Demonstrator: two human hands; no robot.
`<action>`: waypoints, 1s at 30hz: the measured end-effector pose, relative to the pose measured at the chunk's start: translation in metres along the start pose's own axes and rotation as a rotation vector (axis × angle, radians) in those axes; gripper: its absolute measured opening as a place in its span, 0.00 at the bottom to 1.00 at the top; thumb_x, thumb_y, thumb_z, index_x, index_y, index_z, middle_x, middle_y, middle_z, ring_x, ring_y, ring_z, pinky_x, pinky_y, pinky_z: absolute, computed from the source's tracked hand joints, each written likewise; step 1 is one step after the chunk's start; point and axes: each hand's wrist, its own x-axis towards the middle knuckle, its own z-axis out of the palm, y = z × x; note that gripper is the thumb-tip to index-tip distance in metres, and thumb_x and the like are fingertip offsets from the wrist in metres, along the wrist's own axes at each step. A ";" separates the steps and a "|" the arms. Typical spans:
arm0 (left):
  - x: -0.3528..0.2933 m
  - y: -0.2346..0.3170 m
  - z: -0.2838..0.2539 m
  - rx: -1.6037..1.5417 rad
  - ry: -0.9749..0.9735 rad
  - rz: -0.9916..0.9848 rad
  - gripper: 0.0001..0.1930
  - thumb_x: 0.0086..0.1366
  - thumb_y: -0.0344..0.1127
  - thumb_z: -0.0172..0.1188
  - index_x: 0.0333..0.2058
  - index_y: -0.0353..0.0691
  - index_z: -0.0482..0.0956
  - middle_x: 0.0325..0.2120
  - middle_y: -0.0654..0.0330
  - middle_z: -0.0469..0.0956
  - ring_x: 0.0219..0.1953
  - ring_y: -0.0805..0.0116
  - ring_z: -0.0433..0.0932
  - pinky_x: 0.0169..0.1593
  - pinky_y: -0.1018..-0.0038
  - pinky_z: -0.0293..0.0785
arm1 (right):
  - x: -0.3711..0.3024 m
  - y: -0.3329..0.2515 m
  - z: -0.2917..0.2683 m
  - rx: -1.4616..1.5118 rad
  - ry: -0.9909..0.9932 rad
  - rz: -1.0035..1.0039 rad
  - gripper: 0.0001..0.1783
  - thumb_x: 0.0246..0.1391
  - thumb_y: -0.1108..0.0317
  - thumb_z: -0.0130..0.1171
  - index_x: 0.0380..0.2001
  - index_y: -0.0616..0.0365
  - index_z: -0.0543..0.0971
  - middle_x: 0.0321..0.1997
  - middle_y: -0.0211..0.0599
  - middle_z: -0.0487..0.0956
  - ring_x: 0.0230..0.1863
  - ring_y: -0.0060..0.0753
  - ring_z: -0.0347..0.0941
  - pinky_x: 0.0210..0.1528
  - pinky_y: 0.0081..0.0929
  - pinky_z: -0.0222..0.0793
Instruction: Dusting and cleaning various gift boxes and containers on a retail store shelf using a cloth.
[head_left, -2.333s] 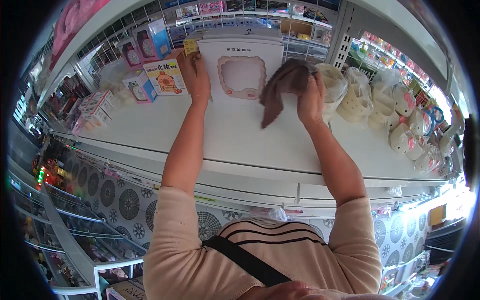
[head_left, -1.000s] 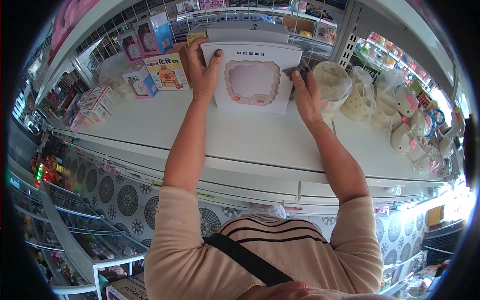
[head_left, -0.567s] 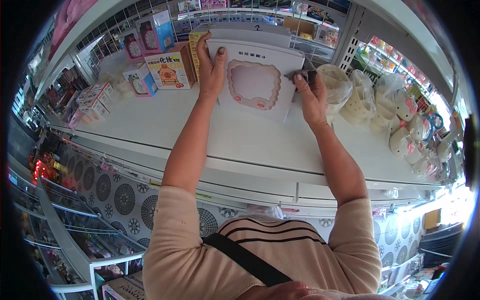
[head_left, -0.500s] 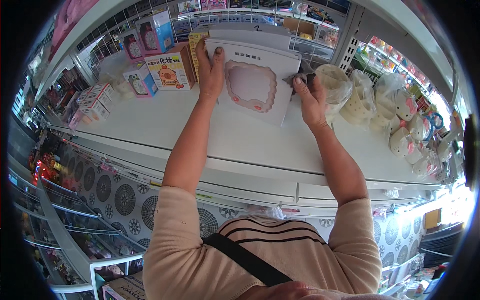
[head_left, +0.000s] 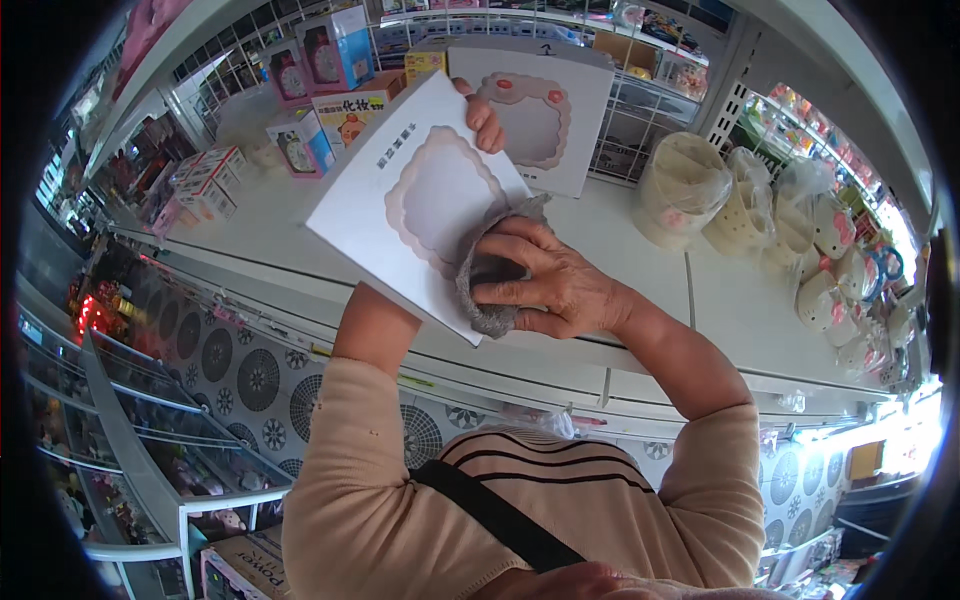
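Note:
A white box [head_left: 440, 190] with a scalloped pink frame printed on it is held tilted above the shelf. My left hand [head_left: 484, 120] grips it from behind, its fingers curled over the far edge; the rest of that hand is hidden by the box. In my right hand [head_left: 550, 285] is a grey cloth [head_left: 490, 318], bunched under the fingers and pressed against the printed face near the box's right edge. Behind stands a second white box [head_left: 590, 130] with a similar picture, upright against the wire grid.
The white shelf [head_left: 590, 225] carries an orange-and-white box [head_left: 350, 112], boxed pink and blue clocks [head_left: 300, 145] and small white cartons [head_left: 208, 190] on the left. Plastic-wrapped cream baskets [head_left: 680, 190] line the right side. A glass display case [head_left: 160, 430] stands lower left.
The front box has come toward me and tilted, uncovering the similar box behind it. My left hand has shifted behind it, and my right hand has brought the cloth onto its face.

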 end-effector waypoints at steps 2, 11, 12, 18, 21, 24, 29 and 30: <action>0.000 -0.010 0.017 -0.039 0.038 0.023 0.20 0.66 0.44 0.40 0.52 0.40 0.66 0.32 0.57 0.68 0.31 0.64 0.65 0.40 0.69 0.60 | 0.003 -0.005 0.000 -0.014 -0.016 0.002 0.25 0.39 0.59 0.64 0.45 0.48 0.77 0.60 0.42 0.63 0.60 0.54 0.56 0.62 0.50 0.51; -0.060 0.009 -0.039 1.212 0.579 -0.506 0.14 0.62 0.43 0.47 0.40 0.39 0.67 0.29 0.65 0.65 0.34 0.69 0.65 0.45 0.74 0.61 | 0.056 -0.012 0.013 -0.250 -0.085 -0.109 0.32 0.44 0.49 0.62 0.52 0.50 0.71 0.62 0.42 0.61 0.64 0.52 0.53 0.63 0.52 0.52; -0.025 -0.011 -0.013 0.502 0.389 -0.268 0.16 0.63 0.44 0.45 0.44 0.39 0.65 0.29 0.63 0.63 0.33 0.69 0.62 0.44 0.74 0.59 | 0.052 0.001 0.005 -0.304 -0.018 -0.034 0.33 0.45 0.49 0.61 0.53 0.52 0.70 0.62 0.43 0.61 0.64 0.54 0.53 0.63 0.51 0.52; -0.005 0.005 0.041 0.126 0.620 0.330 0.15 0.65 0.40 0.43 0.44 0.36 0.64 0.30 0.60 0.62 0.33 0.68 0.61 0.42 0.75 0.59 | 0.038 0.038 0.015 -0.391 0.218 0.146 0.32 0.50 0.47 0.56 0.49 0.64 0.70 0.58 0.53 0.62 0.65 0.57 0.52 0.64 0.53 0.48; -0.025 0.038 -0.020 -0.131 0.096 0.404 0.13 0.64 0.41 0.42 0.41 0.39 0.65 0.29 0.61 0.63 0.34 0.69 0.62 0.40 0.75 0.59 | 0.038 0.021 0.023 -0.365 0.078 0.040 0.32 0.49 0.47 0.57 0.48 0.63 0.70 0.57 0.54 0.63 0.66 0.56 0.51 0.65 0.54 0.46; -0.037 0.041 -0.017 -0.121 0.135 0.398 0.13 0.64 0.41 0.42 0.40 0.39 0.65 0.29 0.61 0.63 0.34 0.69 0.62 0.40 0.75 0.59 | 0.042 0.001 0.029 -0.250 -0.135 -0.163 0.37 0.48 0.44 0.56 0.52 0.61 0.68 0.60 0.52 0.61 0.67 0.54 0.49 0.67 0.54 0.42; -0.072 0.022 0.041 -0.095 0.193 0.363 0.12 0.64 0.42 0.42 0.38 0.40 0.65 0.28 0.62 0.64 0.33 0.69 0.62 0.40 0.75 0.59 | 0.041 0.003 0.032 -0.318 -0.118 -0.275 0.35 0.49 0.42 0.53 0.57 0.48 0.67 0.66 0.41 0.59 0.68 0.45 0.50 0.67 0.52 0.44; -0.078 0.021 0.047 -0.095 0.200 0.356 0.12 0.64 0.42 0.42 0.38 0.40 0.65 0.28 0.62 0.64 0.32 0.70 0.62 0.40 0.75 0.59 | 0.039 0.010 0.026 -0.313 -0.054 -0.165 0.36 0.49 0.42 0.53 0.59 0.49 0.65 0.65 0.42 0.59 0.69 0.45 0.49 0.67 0.51 0.44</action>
